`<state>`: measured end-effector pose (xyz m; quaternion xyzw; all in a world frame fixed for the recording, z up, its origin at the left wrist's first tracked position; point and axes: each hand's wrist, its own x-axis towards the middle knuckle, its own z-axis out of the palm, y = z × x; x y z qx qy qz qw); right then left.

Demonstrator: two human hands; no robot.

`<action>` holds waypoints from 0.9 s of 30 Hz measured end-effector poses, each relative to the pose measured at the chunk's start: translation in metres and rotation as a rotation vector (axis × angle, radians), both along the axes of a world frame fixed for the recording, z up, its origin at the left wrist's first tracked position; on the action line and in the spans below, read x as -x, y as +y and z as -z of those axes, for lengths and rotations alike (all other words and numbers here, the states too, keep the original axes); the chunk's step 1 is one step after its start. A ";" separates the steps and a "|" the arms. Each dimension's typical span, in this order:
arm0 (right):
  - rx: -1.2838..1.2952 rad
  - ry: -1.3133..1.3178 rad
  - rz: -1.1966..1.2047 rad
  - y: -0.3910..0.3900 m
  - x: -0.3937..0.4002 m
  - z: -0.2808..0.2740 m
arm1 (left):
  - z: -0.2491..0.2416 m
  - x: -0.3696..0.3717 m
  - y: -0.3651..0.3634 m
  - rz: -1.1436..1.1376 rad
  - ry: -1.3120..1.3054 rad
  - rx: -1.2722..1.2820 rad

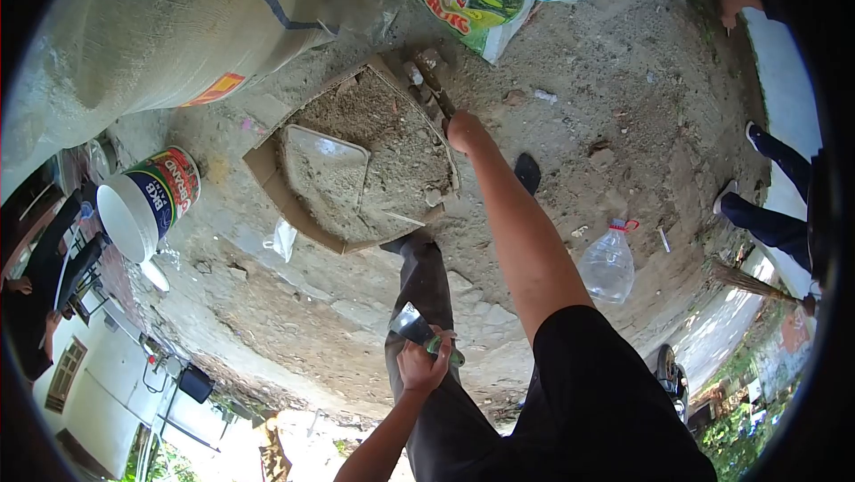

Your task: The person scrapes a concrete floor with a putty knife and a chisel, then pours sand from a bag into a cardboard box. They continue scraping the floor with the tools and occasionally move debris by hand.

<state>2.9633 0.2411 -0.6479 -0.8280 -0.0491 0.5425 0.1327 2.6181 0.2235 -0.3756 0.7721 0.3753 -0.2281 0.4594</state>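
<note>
My right hand (467, 132) reaches far forward, closed around the wooden handle of a hammer (436, 83). The hammer's head rests on or just over the ground, beside the cardboard box's right edge. My left hand (422, 364), held near my knee, grips the green handle of a scraper (412, 323) whose metal blade points up and left. In front of my feet lies a shallow cardboard box (264, 168) with grey sandy material (396, 151) in it. A flat, pale-rimmed rectangular panel (322, 162) lies partly on that material.
Large filled sacks (160, 37) stand at upper left, a paint bucket (160, 197) below them. A printed plastic bag (472, 1) lies at the top. To the right are a clear plastic bottle (609, 267), a broom (757, 284) and people's legs (766, 224). Another person (44, 286) is at far left.
</note>
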 end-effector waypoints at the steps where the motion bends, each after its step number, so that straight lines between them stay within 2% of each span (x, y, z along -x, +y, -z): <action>1: -0.003 0.016 -0.034 0.000 0.002 -0.003 | 0.001 0.002 -0.001 0.008 -0.009 -0.010; 5: 0.066 0.080 -0.046 -0.005 0.005 -0.009 | 0.002 0.007 -0.003 0.003 0.026 0.008; 7: 0.043 -0.082 -0.160 -0.018 0.017 0.020 | 0.001 0.008 -0.004 0.026 0.023 -0.061; 14: 0.091 -0.133 -0.036 -0.029 0.027 -0.006 | 0.003 0.012 -0.004 0.046 0.006 -0.084; 16: 0.059 -0.127 -0.202 -0.025 0.031 -0.001 | 0.000 0.013 -0.004 0.049 0.021 -0.100; 17: 0.062 -0.124 -0.204 -0.023 0.031 -0.008 | -0.002 0.013 -0.005 0.046 0.024 -0.097; 19: 0.103 0.126 -0.133 -0.020 0.020 -0.033 | -0.003 0.010 -0.005 0.056 0.025 -0.096; 23: 0.113 0.191 -0.063 -0.029 0.027 -0.013 | 0.000 0.017 -0.010 0.026 0.035 -0.082; 25: 0.137 0.350 0.093 -0.030 0.025 -0.014 | -0.001 0.015 -0.010 0.021 0.048 -0.084; 26: 0.138 0.351 0.092 -0.033 0.026 -0.015 | -0.001 0.016 -0.011 0.019 0.048 -0.083; 27: 0.095 0.444 0.398 -0.038 0.026 -0.016 | 0.000 0.017 -0.012 0.016 0.062 -0.087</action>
